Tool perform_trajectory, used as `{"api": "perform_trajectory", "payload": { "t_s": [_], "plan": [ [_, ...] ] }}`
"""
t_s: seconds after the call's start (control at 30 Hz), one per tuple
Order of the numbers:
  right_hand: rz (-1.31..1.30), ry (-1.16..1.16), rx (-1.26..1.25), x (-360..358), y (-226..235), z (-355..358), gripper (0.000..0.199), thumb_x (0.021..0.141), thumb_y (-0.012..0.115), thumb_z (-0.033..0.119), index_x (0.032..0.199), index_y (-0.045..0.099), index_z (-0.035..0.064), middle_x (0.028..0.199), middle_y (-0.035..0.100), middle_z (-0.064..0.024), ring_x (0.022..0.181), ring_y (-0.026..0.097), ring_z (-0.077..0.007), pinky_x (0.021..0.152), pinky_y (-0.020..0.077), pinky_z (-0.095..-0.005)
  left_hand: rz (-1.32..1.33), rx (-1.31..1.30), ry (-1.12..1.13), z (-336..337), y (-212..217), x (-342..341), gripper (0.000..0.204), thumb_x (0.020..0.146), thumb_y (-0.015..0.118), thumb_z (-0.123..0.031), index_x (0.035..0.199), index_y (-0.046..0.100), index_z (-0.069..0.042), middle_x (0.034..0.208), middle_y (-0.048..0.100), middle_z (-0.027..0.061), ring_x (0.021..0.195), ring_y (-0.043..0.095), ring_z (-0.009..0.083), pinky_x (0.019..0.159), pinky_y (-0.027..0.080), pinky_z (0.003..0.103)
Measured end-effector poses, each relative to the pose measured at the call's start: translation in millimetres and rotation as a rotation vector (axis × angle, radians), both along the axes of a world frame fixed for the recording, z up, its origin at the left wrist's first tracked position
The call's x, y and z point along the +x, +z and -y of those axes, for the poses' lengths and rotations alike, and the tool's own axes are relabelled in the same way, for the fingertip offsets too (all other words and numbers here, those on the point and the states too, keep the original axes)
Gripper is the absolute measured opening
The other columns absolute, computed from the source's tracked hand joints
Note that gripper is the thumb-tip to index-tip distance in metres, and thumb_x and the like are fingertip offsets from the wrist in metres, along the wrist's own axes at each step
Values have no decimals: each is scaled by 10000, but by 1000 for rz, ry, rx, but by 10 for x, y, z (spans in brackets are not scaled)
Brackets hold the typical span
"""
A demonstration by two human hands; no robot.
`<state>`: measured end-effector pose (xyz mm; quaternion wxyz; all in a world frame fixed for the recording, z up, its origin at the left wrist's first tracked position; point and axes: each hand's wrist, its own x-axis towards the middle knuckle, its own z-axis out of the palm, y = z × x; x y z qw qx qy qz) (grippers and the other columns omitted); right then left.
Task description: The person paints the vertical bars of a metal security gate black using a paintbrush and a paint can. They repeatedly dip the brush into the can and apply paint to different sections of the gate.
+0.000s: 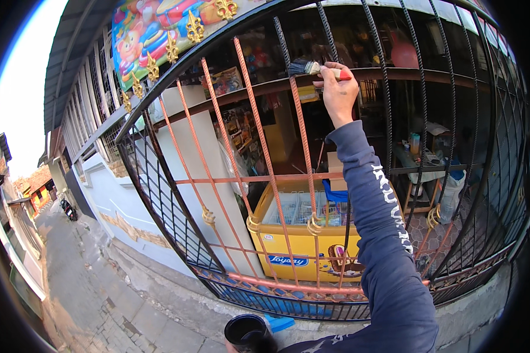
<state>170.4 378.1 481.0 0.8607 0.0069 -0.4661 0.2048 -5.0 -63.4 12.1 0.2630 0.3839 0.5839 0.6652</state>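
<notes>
My right hand [339,94] is raised at the upper middle, closed round the handle of a paintbrush [315,68] with a pale and red handle. Its dark bristles point left and lie against a twisted bar of the metal grille [302,132], just by the upper crossbar. That bar is black above the bristles and reddish-orange below. Bars to the right are mostly black; several to the left are still reddish-orange. At the lower edge a black paint pot [245,330] is held by my left hand [230,347], of which only a bit shows beside it.
Behind the grille stands a yellow chest freezer [280,272] with a glass top. A small table [421,170] holds various items at the right. Gold ornaments [194,26] line the top rail. Left, a paved lane [94,282] runs past a parked motorcycle [69,210].
</notes>
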Motion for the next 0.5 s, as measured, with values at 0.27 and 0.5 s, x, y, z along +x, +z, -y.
{"api": "perform_trajectory", "payload": {
  "t_s": [0.27,0.5],
  "plan": [
    [244,-467,138,-247,-216,165,113,937,680,90,1020,687,14,931,726,-173,843,716,-316,763,560,-384,-11,12,23,-23,115,-3,838,586,975,-15,1315,564,23,1194,690,144,1070,685,242,956,576,384],
    [308,-468,220,-293,-279,254,144,924,697,99,1038,690,11,955,732,-157,870,717,-303,779,560,-393,7,-35,-20,-80,-174,-125,825,593,972,-14,1312,570,30,1192,696,147,1073,689,243,954,579,388]
  ]
}}
